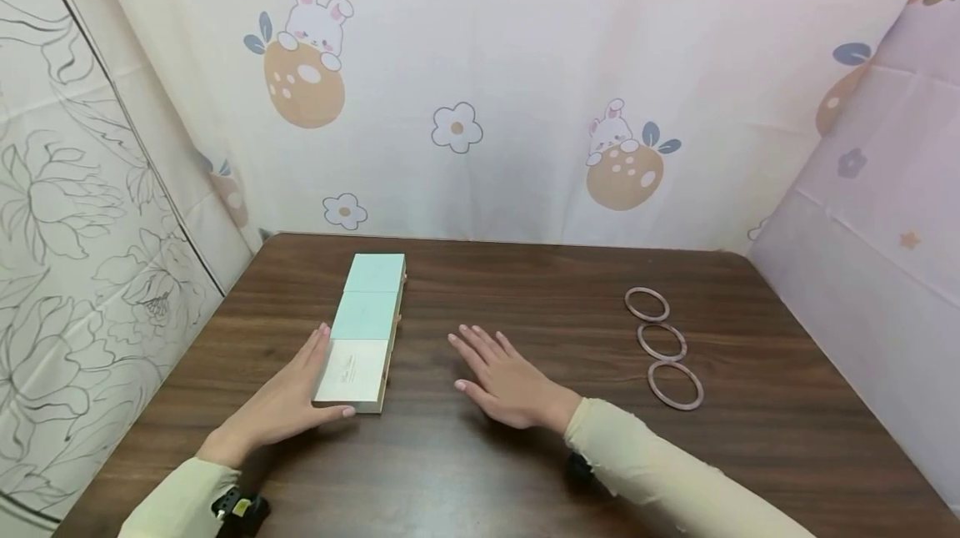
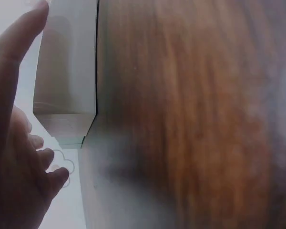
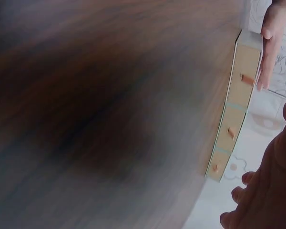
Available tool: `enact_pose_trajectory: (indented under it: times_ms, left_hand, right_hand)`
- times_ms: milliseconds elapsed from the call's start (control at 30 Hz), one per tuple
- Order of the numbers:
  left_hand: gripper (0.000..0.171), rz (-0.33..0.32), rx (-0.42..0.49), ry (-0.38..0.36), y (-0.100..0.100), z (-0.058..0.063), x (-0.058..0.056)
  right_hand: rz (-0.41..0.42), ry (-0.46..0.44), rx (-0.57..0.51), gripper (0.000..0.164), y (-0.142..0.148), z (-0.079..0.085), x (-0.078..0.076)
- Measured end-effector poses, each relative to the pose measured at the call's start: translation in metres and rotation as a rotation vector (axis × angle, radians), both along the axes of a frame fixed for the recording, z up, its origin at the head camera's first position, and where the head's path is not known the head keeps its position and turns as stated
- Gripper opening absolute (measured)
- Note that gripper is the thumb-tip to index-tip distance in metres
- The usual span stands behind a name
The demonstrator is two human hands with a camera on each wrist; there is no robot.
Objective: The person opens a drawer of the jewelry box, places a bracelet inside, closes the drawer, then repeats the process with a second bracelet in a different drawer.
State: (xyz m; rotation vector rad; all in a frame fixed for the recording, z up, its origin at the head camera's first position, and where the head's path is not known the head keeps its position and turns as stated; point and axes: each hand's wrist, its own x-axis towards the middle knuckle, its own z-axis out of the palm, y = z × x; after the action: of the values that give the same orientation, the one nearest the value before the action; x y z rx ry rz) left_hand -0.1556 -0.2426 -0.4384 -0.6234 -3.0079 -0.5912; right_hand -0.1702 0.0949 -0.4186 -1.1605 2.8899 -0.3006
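Three small drawer boxes stand in a row on the left of the table: a white box [image 1: 351, 371] nearest, then a mint box [image 1: 366, 315] and another mint box [image 1: 377, 272] behind it. In the right wrist view, their beige drawer fronts [image 3: 238, 88] carry small copper-coloured pull tabs. My left hand [image 1: 288, 399] lies along the white box's left side, fingers straight, thumb stretched by its near edge; whether it touches the box is unclear. My right hand [image 1: 510, 385] is spread palm down over the middle of the table, holding nothing.
Three pale pinkish rings, a far ring [image 1: 646, 289], a middle ring [image 1: 640, 339] and a near ring [image 1: 678, 407], lie in a line on the right of the brown wooden table [image 1: 540, 288]. A patterned curtain [image 1: 465, 46] closes off the back.
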Motion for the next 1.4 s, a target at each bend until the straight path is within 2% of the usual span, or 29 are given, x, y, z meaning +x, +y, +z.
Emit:
enact_pose_trajectory:
  times_ms: [133,633,900,1033,1233,1400]
  left_hand:
    - [0.115,0.002,0.022,-0.052,0.000,0.001,0.001]
    - [0.114,-0.002,0.070,-0.104,-0.001,0.000,0.001]
    - [0.112,-0.039,0.152,-0.122,-0.002,-0.003,-0.002]
    - [0.110,-0.054,0.163,-0.118,-0.002,-0.004,-0.002]
    - [0.107,-0.076,0.179,-0.081,0.001,-0.004,-0.002]
    - [0.107,-0.066,0.186,-0.081,0.003,-0.005,-0.001]
  right_hand:
    - [0.012,-0.054,-0.025,0.060,-0.019,-0.001,0.000]
    - [0.043,-0.222,-0.051,0.064,-0.084,-0.002,0.005]
    - [0.048,-0.306,-0.047,0.067,-0.101,-0.004,0.013]
    - [0.037,-0.336,-0.073,0.066,-0.106,-0.007,0.017]
    - [0.039,-0.337,-0.153,0.062,-0.112,-0.010,0.019]
    - [0.045,-0.390,-0.212,0.067,-0.114,-0.009,0.019]
